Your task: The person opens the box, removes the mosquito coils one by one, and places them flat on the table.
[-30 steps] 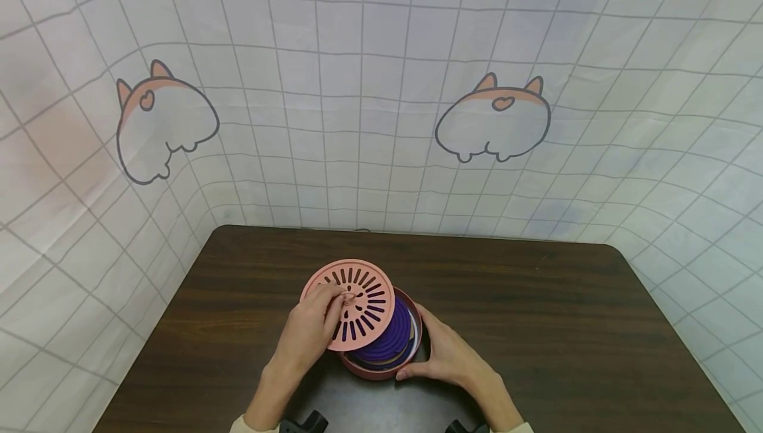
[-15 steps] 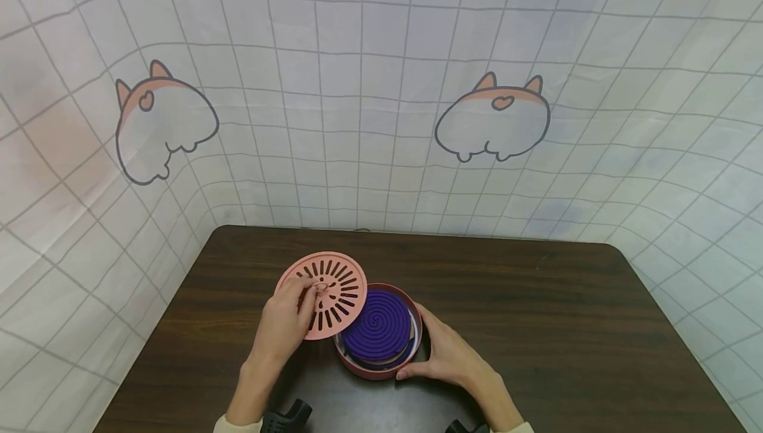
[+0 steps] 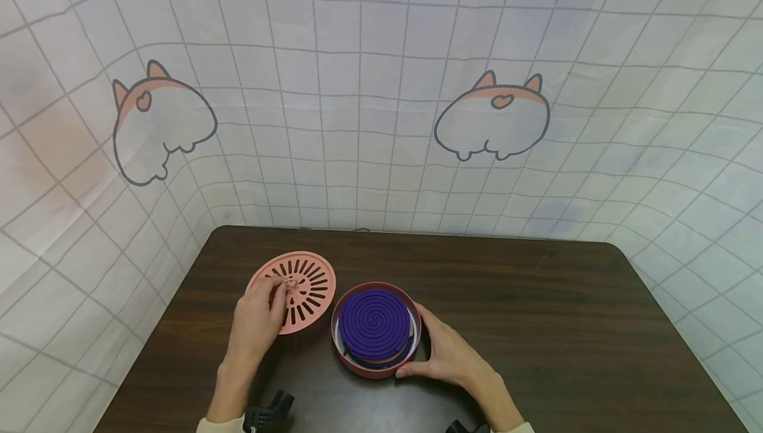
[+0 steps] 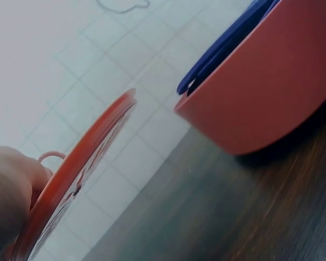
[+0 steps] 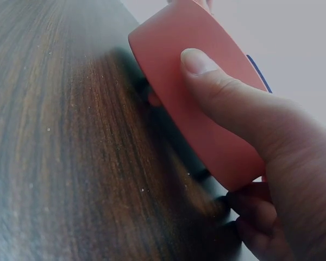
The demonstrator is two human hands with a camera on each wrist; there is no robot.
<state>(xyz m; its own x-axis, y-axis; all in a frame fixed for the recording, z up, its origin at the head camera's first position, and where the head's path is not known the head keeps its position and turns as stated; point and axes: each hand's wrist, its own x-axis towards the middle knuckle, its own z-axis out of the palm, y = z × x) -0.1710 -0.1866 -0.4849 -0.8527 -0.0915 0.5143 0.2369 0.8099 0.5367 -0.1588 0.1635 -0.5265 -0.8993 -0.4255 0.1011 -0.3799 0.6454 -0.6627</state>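
My left hand (image 3: 257, 314) pinches the small ring handle (image 4: 51, 155) at the middle of a round pink lid (image 3: 316, 281) with slots cut in it. In the left wrist view the lid hangs tilted above the table, apart from the box. Thumb and fingers of my right hand (image 3: 447, 353) curl round the side of a round pink mosquito coil box (image 5: 206, 125). Purple mosquito coils (image 3: 374, 324) lie stacked inside it, the top spiral fully in sight in the head view. Part of the box's right wall is behind my right fingers.
The dark wood-grain table (image 3: 536, 314) stretches to both sides of the box. At its far edge hangs a white gridded curtain (image 3: 381, 122) with cartoon drawings, which also runs down the left and right sides. Dark wrist straps (image 3: 265, 416) sit below the hands.
My left hand has carried the lid leftward off the box, uncovering the coils. The right hand has stayed on the box, which has hardly moved.
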